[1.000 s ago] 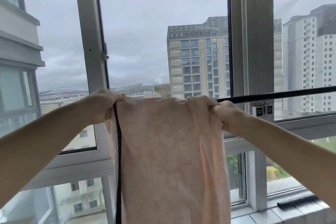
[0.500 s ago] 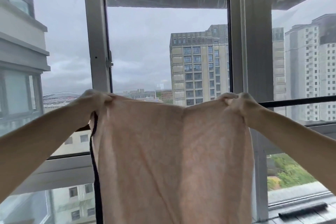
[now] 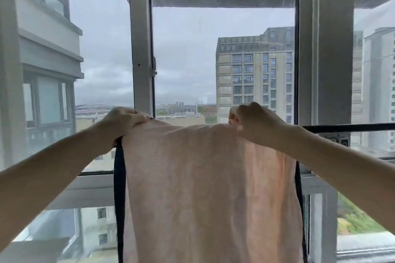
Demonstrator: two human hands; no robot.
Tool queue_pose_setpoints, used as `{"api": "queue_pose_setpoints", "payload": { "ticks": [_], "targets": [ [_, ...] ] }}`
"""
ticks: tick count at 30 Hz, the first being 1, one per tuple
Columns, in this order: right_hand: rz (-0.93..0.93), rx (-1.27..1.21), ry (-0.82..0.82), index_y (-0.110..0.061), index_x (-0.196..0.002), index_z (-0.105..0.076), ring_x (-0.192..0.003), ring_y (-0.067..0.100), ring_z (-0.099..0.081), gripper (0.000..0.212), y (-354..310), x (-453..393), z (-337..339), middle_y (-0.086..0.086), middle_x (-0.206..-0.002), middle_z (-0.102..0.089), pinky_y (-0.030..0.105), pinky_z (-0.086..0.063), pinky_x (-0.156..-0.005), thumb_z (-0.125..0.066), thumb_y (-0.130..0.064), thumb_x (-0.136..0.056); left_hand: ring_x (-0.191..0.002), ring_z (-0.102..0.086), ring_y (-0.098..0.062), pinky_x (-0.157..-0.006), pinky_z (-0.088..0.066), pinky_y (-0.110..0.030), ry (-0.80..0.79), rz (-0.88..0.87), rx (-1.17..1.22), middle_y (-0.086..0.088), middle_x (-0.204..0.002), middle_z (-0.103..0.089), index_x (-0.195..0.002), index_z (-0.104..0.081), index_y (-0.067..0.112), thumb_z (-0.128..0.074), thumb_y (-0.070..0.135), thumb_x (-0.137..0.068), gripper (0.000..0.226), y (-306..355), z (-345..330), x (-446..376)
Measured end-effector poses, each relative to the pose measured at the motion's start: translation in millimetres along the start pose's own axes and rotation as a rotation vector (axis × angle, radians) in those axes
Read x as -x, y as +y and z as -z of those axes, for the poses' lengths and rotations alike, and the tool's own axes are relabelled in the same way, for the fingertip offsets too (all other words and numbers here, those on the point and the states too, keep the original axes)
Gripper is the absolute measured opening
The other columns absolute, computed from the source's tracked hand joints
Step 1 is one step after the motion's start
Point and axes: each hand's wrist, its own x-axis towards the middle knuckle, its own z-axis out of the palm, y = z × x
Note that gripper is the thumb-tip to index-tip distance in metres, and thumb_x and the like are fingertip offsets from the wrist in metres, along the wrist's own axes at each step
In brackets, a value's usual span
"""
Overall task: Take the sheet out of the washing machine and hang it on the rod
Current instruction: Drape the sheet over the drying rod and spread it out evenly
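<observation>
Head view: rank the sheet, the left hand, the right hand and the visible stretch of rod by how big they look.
1. sheet, largest by far
2. right hand and left hand, look alike
3. rod, a thin bar; length rivals a hand

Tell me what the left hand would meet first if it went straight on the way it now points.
Probably the grey metal window frame. The left hand, its grip shut on the top edge of the pale pink sheet, points forward and slightly right, toward that upright. Depth is unclear, so the glass beside it is possible.
</observation>
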Motion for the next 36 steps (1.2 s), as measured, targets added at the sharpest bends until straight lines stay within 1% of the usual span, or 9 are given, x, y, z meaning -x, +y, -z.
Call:
{"api": "queue_pose_setpoints", "payload": {
  "ticks": [6, 9, 13, 16, 22, 25, 28, 33, 36],
  "targets": [
    [0.251, -0.347, -0.052, -0.011, -0.106, -0.069, -0.101, 0.021, -0.062, 0.020, -79.3, -56.9, -18.0, 0.008, -0.110, -0.069, 0.033, -0.050, -0.089, -0.053, -0.015, -0.096, -0.074, -0.059, -0.020, -0.059, -0.042, -0.025, 0.038, -0.096, -0.164, -0.008, -0.087, -0.067, -0.089, -0.066, 0.006, -0.076, 0.014, -0.075, 0.019, -15.4, 15.9, 14.2],
    [0.310, -0.348, -0.091, -0.015, -0.109, -0.068, -0.096, 0.020, -0.062, 0.019, -105.0, -78.7, -34.2, 0.006, -0.105, -0.069, 0.031, -0.049, -0.084, -0.057, -0.015, -0.094, -0.083, -0.063, -0.020, -0.059, -0.046, -0.026, 0.096, -0.112, -0.319, -0.004, -0.090, -0.067, -0.093, -0.063, 0.016, -0.075, 0.018, -0.074, 0.023, -24.5, 19.4, 16.3],
    [0.416, -0.311, -0.155, -0.017, -0.117, -0.063, -0.085, 0.016, -0.055, 0.027, -135.6, -94.1, -56.0, 0.005, -0.100, -0.065, 0.026, -0.039, -0.073, -0.062, -0.024, -0.091, -0.076, -0.062, -0.014, -0.061, -0.050, -0.027, 0.127, -0.171, -0.432, -0.003, -0.081, -0.067, -0.085, -0.067, 0.011, -0.066, 0.023, -0.083, 0.012, -33.2, 29.1, 17.5],
    [0.460, -0.308, -0.241, -0.023, -0.117, -0.064, -0.084, 0.013, -0.055, 0.025, -149.1, -101.4, -60.5, 0.001, -0.095, -0.062, 0.025, -0.039, -0.073, -0.059, -0.024, -0.092, -0.054, -0.048, -0.016, -0.049, -0.035, -0.027, 0.181, -0.230, -0.497, -0.006, -0.057, -0.056, -0.063, -0.058, 0.002, -0.060, 0.020, -0.087, 0.031, -36.2, 35.1, 13.8],
    [0.461, -0.224, -0.373, -0.022, -0.105, -0.066, -0.094, 0.012, -0.050, 0.019, -157.0, -103.3, -65.2, -0.003, -0.100, -0.049, 0.029, -0.045, -0.083, -0.059, -0.020, -0.087, -0.042, -0.062, -0.019, -0.044, -0.053, -0.026, 0.154, -0.095, -0.130, -0.009, -0.049, -0.060, -0.070, -0.063, -0.001, -0.053, 0.011, -0.093, 0.028, -45.2, 60.8, 0.6],
    [0.459, -0.204, -0.306, -0.019, -0.097, -0.068, -0.083, 0.005, -0.046, 0.010, -157.0, -107.6, -72.2, -0.004, -0.098, -0.051, 0.023, -0.034, -0.075, -0.064, -0.020, -0.089, -0.052, -0.067, -0.021, -0.053, -0.059, -0.031, -0.031, -0.047, -0.182, -0.009, -0.061, -0.066, -0.075, -0.066, 0.000, -0.058, 0.013, -0.092, 0.022, -60.9, 53.7, 0.6],
    [0.427, -0.309, -0.237, -0.025, -0.089, -0.068, -0.076, 0.002, -0.053, 0.005, -156.8, -117.2, -70.6, -0.010, -0.088, -0.061, 0.027, -0.043, -0.074, -0.066, -0.020, -0.088, -0.069, -0.070, -0.016, -0.071, -0.059, -0.032, -0.190, -0.104, -0.317, -0.003, -0.074, -0.071, -0.082, -0.066, 0.014, -0.069, 0.030, -0.085, 0.017, -74.5, 32.1, 4.0],
    [0.383, -0.502, -0.239, -0.024, -0.092, -0.060, -0.081, 0.019, -0.065, 0.007, -159.6, -117.8, -68.9, -0.001, -0.086, -0.067, 0.035, -0.053, -0.076, -0.060, -0.016, -0.092, -0.072, -0.060, -0.021, -0.067, -0.050, -0.031, 0.004, -0.202, -0.393, -0.002, -0.073, -0.062, -0.070, -0.055, 0.018, -0.068, 0.028, -0.085, 0.023, -79.1, 7.6, -5.0],
    [0.332, -0.486, -0.385, -0.023, -0.101, -0.055, -0.077, 0.022, -0.062, 0.015, -145.2, -112.0, -58.6, 0.005, -0.088, -0.064, 0.035, -0.053, -0.069, -0.060, -0.013, -0.090, -0.069, -0.060, -0.022, -0.067, -0.051, -0.030, -0.040, -0.168, -0.158, -0.004, -0.071, -0.063, -0.075, -0.060, 0.013, -0.063, 0.020, -0.090, 0.016, -85.9, 14.2, -3.9]
  ]
}}
